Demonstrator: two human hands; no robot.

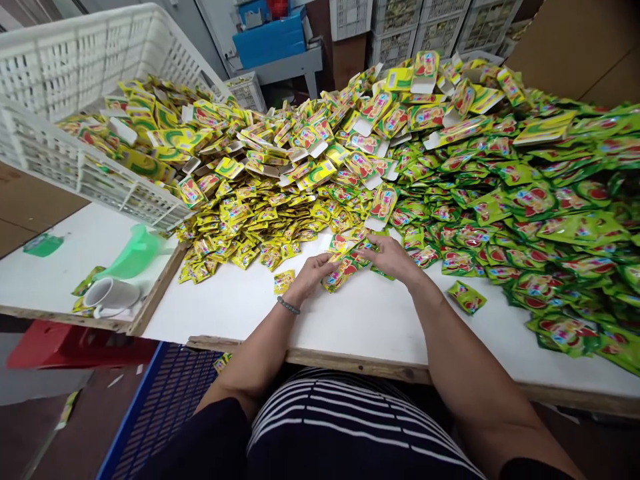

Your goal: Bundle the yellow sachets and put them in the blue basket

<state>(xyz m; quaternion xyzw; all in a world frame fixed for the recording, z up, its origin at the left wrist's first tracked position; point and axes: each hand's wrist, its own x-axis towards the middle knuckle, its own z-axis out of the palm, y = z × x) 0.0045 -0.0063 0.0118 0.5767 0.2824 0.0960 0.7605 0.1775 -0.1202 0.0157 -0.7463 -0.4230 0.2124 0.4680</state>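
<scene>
**Place:** packing workshop, a room for sorting small goods.

**Shown by:**
- Loose yellow and green sachets (260,220) are heaped in bulk over the white tabletop (360,313), from its far edge almost to the front edge.
- Printed backing cards (380,203) are mixed into the heap.
- A white plastic crate (75,87) is tipped at the far left corner.
- Filled crates (425,27) are stacked behind the far edge.
- Cardboard sheets (575,47) are stood at the far right.
- A blue crate (165,400) is kept on the floor below the front edge.
</scene>
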